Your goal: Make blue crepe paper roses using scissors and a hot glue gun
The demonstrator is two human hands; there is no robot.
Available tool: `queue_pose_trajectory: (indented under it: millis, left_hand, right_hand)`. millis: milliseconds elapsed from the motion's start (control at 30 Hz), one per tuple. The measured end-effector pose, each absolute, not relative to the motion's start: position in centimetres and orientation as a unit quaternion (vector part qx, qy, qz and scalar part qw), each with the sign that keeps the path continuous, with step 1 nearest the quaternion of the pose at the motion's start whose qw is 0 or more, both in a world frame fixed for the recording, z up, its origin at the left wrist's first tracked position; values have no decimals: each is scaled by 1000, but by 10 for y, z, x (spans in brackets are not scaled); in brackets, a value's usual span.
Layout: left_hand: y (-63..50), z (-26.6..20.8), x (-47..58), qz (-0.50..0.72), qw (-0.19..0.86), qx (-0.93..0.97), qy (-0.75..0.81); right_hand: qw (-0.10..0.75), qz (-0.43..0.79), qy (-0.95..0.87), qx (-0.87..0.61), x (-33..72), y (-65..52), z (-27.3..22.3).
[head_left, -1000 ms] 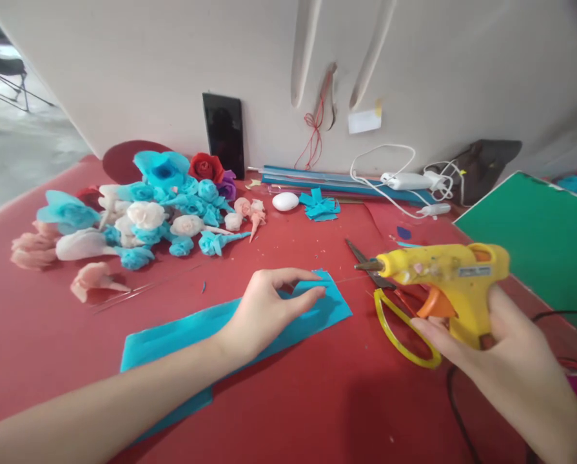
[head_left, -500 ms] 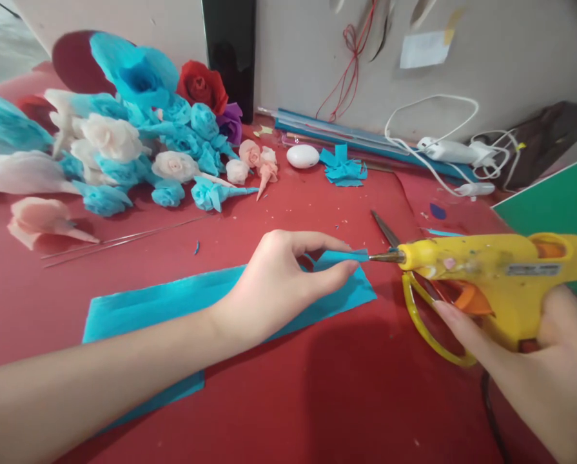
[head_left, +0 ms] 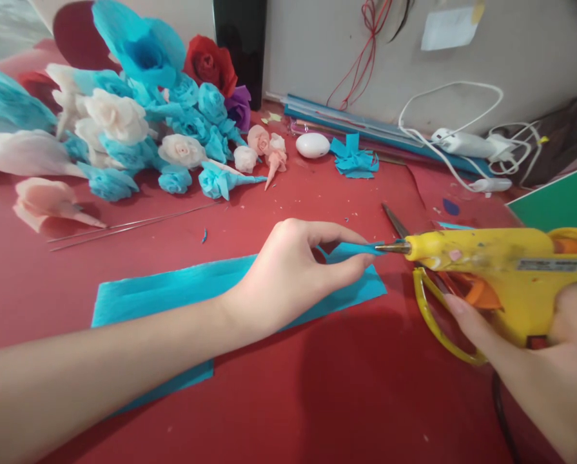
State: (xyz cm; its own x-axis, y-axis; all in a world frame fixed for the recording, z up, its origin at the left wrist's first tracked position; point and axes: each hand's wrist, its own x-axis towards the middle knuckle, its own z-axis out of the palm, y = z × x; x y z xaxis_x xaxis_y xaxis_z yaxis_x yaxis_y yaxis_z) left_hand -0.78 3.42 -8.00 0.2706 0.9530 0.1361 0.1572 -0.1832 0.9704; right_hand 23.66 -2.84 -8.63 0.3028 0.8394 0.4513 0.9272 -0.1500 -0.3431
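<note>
My left hand (head_left: 312, 277) is closed, pinching a small piece of blue crepe paper (head_left: 349, 250) between thumb and fingers. Under that hand and forearm, larger blue paper strips (head_left: 172, 283) lie flat on the red table. My right hand (head_left: 525, 361) grips a yellow hot glue gun (head_left: 491, 251) with an orange trigger. Its metal nozzle is at the right end of the pinched paper and seems to touch it. Scissors with yellow handles (head_left: 430, 322) lie beneath the glue gun, partly hidden by it.
Crepe paper flowers (head_left: 118, 116) in blue, white, pink, red and purple crowd the back left. Thin wires (head_left: 128, 227) lie in front of them. A white egg-shaped object (head_left: 312, 145) and blue paper scraps (head_left: 353, 158) sit at the back, near a white charger with cables (head_left: 467, 143).
The whole view has shifted, so most things appear slightly right and higher. The glue gun's nozzle has moved a little left relative to the pinched paper, now overlapping its end.
</note>
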Motion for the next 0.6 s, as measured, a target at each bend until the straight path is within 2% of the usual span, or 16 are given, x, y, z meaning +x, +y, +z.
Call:
queue_pose_trajectory:
  millis: [600]
  left_hand:
    - [35,-80,-5,415,471,632,455]
  right_hand:
    - [271,-33,-584,-765,232,-28,-83]
